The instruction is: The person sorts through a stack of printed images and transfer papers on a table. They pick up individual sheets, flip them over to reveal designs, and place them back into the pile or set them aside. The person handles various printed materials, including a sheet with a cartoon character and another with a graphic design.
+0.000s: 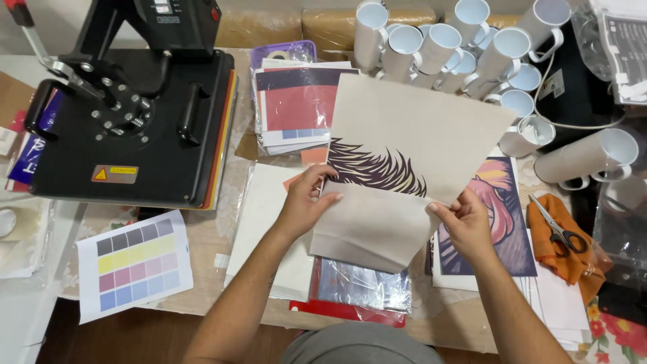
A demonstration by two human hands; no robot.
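Hands both pinch one beige sheet: left hand (304,202) grips its left edge, right hand (465,226) its folded right edge, so the sheet (411,128) lifts away from them. Scissors (558,228) lie right of the right hand, mugs (465,54) beyond, heat press (135,101) far left.

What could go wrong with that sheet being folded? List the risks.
The printed sheet, pinched by the left hand and right hand, may crease across its dark feathery print. Its raised top edge sits close to the white mugs and might knock one over.
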